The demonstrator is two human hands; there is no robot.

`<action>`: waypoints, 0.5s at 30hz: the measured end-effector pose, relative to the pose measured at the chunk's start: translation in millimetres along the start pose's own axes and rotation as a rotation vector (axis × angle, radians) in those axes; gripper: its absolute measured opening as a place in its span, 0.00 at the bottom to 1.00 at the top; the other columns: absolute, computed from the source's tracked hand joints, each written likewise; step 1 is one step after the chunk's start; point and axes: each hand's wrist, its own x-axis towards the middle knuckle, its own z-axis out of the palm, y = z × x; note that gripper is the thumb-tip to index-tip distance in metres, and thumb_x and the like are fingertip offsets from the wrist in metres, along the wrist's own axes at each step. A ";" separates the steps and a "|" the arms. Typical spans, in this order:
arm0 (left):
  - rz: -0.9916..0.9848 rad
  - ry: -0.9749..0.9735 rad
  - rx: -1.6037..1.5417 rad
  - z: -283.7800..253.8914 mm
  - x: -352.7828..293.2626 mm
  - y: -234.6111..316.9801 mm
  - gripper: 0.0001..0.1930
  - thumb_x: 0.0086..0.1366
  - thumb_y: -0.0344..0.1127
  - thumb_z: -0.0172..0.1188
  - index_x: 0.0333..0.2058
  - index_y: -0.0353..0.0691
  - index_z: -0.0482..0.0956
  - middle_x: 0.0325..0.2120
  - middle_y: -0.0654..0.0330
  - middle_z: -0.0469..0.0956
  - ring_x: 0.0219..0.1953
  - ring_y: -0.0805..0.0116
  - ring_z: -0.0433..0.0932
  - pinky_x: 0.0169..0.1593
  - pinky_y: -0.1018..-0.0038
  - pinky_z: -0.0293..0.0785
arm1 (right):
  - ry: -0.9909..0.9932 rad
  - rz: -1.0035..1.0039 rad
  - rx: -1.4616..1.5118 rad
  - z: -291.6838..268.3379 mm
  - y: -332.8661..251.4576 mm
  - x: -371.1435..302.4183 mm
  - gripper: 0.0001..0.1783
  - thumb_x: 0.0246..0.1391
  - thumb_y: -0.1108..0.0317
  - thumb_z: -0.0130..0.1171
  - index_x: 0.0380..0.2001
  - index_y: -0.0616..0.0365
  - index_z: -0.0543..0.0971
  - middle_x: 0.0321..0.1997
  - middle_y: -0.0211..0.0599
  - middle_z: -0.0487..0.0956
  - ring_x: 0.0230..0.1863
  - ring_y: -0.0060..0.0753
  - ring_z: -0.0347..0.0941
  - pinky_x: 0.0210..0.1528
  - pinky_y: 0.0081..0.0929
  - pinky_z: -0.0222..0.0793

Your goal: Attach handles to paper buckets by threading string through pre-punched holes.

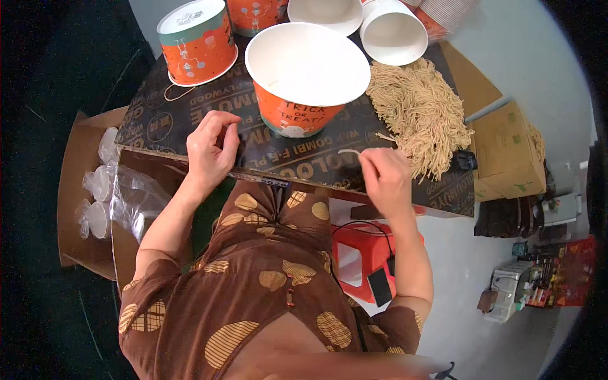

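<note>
A large paper tub (292, 117), orange outside and white inside, stands upright near the middle of the dark tabletop (253, 149). My left hand (212, 149) rests at the table's front edge, left of the tub. Its fingers are loosely bent, with thumb and forefinger apart and nothing visible between them. In front of the tub on the right, my right hand (386, 174) is closed on a cord; a short pale end of the cord (348, 151) pokes out past the fingers. A heap of beige cords (421, 117) lies just beyond this hand.
An upturned orange tub (196, 47) with a cord loop (177, 94) sits back left. White tubs (394, 38) lie at the back. An open carton (69, 209) with clear-wrapped white pieces is left; another carton (510, 152) is right. A red stool (361, 253) stands below the table.
</note>
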 end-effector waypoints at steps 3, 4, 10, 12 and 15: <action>0.034 0.000 -0.070 3.8 -5.2 24.8 0.06 0.56 0.18 0.56 0.32 0.34 0.77 0.26 0.57 0.77 0.20 0.73 0.71 0.23 0.79 0.66 | 0.033 0.109 0.137 8.3 -24.8 -6.1 0.03 0.49 0.75 0.62 0.27 0.58 0.77 0.23 0.39 0.77 0.22 0.42 0.72 0.27 0.35 0.65; 0.056 -0.013 -0.088 5.8 -6.8 32.8 0.06 0.56 0.18 0.56 0.31 0.34 0.78 0.25 0.58 0.77 0.20 0.74 0.72 0.22 0.79 0.66 | 0.028 0.110 0.142 11.0 -32.9 -8.1 0.03 0.49 0.75 0.62 0.27 0.58 0.77 0.23 0.39 0.77 0.22 0.42 0.72 0.27 0.35 0.65; -0.032 -0.187 -0.296 15.5 -10.7 60.5 0.06 0.58 0.20 0.59 0.35 0.33 0.78 0.26 0.58 0.76 0.21 0.75 0.73 0.23 0.79 0.67 | 0.065 0.384 0.532 14.1 -68.2 -9.2 0.04 0.53 0.78 0.60 0.34 0.65 0.79 0.25 0.29 0.78 0.24 0.13 0.67 0.26 0.15 0.64; -0.225 -0.258 -0.376 20.7 -14.2 65.0 0.06 0.61 0.25 0.60 0.36 0.32 0.78 0.25 0.60 0.77 0.21 0.79 0.72 0.25 0.80 0.68 | 0.064 0.386 0.565 14.1 -74.0 -7.7 0.04 0.54 0.78 0.60 0.34 0.65 0.79 0.25 0.29 0.78 0.24 0.12 0.67 0.26 0.15 0.64; -0.540 -0.418 -0.638 20.2 -8.9 75.2 0.09 0.61 0.31 0.63 0.37 0.30 0.78 0.25 0.63 0.77 0.22 0.82 0.70 0.26 0.80 0.68 | 0.061 0.376 0.576 16.3 -77.0 -8.4 0.04 0.52 0.78 0.61 0.33 0.64 0.79 0.24 0.33 0.77 0.22 0.20 0.69 0.24 0.19 0.64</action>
